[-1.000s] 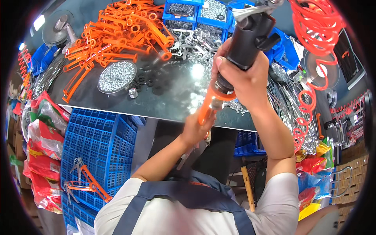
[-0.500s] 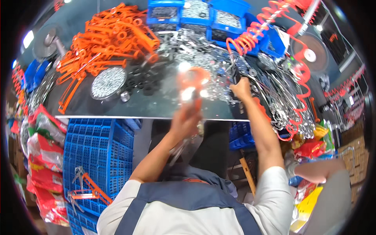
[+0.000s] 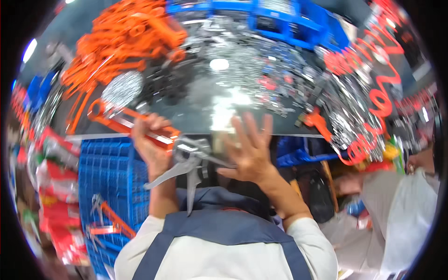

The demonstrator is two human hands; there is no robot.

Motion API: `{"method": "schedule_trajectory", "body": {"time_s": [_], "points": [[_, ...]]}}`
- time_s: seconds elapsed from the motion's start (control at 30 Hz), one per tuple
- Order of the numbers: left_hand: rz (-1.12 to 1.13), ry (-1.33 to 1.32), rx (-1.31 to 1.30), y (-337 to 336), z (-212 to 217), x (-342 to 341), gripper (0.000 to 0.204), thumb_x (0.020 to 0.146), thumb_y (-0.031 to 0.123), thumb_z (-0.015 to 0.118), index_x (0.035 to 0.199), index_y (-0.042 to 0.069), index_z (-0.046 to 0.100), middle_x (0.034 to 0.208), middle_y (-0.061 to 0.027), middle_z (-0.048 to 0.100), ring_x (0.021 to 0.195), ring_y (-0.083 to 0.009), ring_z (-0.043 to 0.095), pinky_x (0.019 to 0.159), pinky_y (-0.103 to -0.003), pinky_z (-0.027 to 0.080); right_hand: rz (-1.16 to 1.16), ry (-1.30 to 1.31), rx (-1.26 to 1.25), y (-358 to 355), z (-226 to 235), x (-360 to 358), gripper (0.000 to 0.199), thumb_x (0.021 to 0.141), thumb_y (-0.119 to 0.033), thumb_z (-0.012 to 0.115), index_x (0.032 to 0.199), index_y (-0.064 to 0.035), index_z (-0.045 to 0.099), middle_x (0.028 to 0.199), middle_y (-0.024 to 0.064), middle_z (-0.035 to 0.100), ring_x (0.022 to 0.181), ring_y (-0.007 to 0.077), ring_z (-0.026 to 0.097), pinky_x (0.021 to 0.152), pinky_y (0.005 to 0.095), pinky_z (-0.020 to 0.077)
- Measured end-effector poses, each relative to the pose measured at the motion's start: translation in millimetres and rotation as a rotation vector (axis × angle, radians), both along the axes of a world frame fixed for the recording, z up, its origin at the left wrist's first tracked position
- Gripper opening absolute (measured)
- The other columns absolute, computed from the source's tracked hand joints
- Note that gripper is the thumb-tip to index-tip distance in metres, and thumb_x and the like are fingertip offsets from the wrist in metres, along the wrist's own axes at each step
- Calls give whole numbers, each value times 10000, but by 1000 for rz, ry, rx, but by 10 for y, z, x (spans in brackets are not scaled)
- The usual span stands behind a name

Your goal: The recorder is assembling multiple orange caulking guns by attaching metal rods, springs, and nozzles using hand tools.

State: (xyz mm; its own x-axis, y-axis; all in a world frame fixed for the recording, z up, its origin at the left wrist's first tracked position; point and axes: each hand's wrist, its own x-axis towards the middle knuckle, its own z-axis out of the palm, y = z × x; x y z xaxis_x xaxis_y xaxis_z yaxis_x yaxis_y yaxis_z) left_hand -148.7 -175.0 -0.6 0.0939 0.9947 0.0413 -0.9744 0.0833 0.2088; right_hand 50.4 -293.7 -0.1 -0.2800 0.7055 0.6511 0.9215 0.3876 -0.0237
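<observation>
My left hand [image 3: 153,140] is wrapped round the orange barrel of a caulking gun [image 3: 114,120], held across the table's front edge. Its ring end points left. The silver handle and trigger [image 3: 186,158] hang down between my forearms, and a thin rod reaches right toward my other hand. My right hand [image 3: 252,151] is open, fingers spread, with its thumb by the end of that rod; motion blur hides whether they touch. A round dish of small silver parts [image 3: 122,88] stands just behind the gun's ring end. Black rings [image 3: 170,81] lie to the right of the dish.
Orange caulking-gun frames [image 3: 126,37] are heaped at the back left. Blue bins [image 3: 275,21] line the back, with loose metal parts before them. Rods [image 3: 352,102] and a red coiled hose [image 3: 385,102] are at right. Blue crates [image 3: 107,182] stand below left; another person's sleeve [image 3: 396,210] shows at right.
My left hand has swung the caulking gun from the middle to the left, turning it sideways. My right hand has let go of a dark tool under the coiled hose and come back toward me.
</observation>
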Motion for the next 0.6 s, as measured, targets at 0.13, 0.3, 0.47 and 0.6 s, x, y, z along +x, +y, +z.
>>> {"method": "schedule_trajectory", "body": {"time_s": [0.13,0.3,0.47,0.6], "points": [[-62,138,8,-97,-3,102,262,884,376,564,804,134,503,650,33,432,573,-104,453,569,-282,411,265,12,55,143,-72,-115,859,847,-654,405,1328,57,391,1403,272,329,1348,374,272,1064,636,117],[98,187,66,-183,-68,-40,304,909,339,548,905,37,527,733,-64,533,637,-182,536,634,-326,470,519,2143,-611,142,-483,-1108,435,964,-268,427,1289,16,370,1214,171,496,1121,263,536,937,366,457],[131,885,-339,-156,-305,-1087,228,903,274,581,863,50,575,721,-42,578,608,-140,562,532,-270,465,472,1953,-1325,133,-577,-941,317,911,-98,516,1207,10,482,1198,94,543,1129,179,521,932,329,449],[209,2433,198,-362,-500,-2557,299,809,131,626,1090,29,600,970,-171,635,912,-335,615,822,-402,476,490,1469,-991,21,-481,-433,292,887,3,522,1176,37,495,1139,124,573,1065,184,562,907,333,465]]}}
